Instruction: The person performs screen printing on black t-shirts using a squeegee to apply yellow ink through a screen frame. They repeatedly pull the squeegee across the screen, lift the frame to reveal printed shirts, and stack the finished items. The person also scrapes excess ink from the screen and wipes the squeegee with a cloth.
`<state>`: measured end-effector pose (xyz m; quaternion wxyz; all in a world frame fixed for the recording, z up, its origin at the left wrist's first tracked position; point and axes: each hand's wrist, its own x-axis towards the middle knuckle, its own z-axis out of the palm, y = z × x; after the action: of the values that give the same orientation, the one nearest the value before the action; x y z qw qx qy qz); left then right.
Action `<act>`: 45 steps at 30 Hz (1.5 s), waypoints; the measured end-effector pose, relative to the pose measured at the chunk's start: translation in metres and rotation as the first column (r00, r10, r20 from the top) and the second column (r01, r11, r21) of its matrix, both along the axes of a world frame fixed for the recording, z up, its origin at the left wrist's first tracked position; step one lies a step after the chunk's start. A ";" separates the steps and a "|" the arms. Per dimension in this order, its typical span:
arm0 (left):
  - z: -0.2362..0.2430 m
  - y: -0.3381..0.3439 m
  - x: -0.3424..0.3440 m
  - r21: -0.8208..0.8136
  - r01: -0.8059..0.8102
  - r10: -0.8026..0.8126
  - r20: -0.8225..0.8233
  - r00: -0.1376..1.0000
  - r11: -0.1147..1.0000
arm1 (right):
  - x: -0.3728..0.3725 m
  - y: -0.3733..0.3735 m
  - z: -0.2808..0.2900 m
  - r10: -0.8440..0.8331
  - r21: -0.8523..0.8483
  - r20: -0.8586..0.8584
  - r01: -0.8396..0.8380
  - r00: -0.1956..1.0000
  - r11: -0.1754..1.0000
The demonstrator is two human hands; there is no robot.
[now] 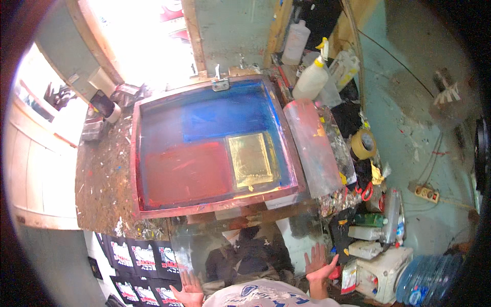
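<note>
In front of me a screen printing frame (217, 203) lies on a worn table. Its mesh carries a blue patch (230, 115), a red patch (186, 171) and a smaller yellow patch (250, 158). A metal hinge clamp (220, 84) grips its far edge. My left hand (188, 290) is open, palm up, close to the glossy table edge by the black printed pieces (146, 258). On the other side my right hand (319, 262) is also open, fingers spread and palm showing. Neither hand holds anything, and both are apart from the frame.
Right of the frame lie a translucent reddish sheet (312, 148), a spray bottle (311, 79), a roll of tape (363, 143) and red-handled scissors (365, 192). A big blue water bottle (432, 276) stands low at right. A power strip (426, 194) is on the wall.
</note>
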<state>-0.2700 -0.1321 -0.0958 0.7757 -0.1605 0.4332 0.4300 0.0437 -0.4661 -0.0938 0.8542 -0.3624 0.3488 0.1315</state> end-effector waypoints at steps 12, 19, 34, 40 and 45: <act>0.016 0.036 0.053 -0.054 -0.027 0.025 -0.035 0.999 0.998 | 0.043 0.038 0.011 -0.098 0.052 -0.079 0.102 0.992 0.993; 0.017 0.067 0.088 0.020 0.021 -0.020 -0.052 0.998 1.000 | 0.075 0.068 0.011 -0.127 0.100 -0.071 0.134 0.989 0.986; -0.030 0.142 0.118 -0.007 0.021 -0.022 -0.131 0.991 1.000 | 0.136 0.130 0.002 -0.287 0.045 -0.029 0.289 0.957 0.956; -0.047 0.165 0.119 0.067 0.051 -0.028 -0.314 0.949 0.996 | 0.144 0.144 0.008 -0.371 0.039 -0.040 0.373 0.928 0.927; -0.094 0.193 0.086 0.185 0.219 -0.184 -0.191 0.964 0.958 | 0.131 0.084 -0.005 -0.434 -0.330 0.058 0.428 0.899 0.841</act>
<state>-0.1835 0.0609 -0.1896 0.7875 0.0029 0.4663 0.4030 0.1752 -0.3825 -0.0988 0.7844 -0.4130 0.4465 -0.1215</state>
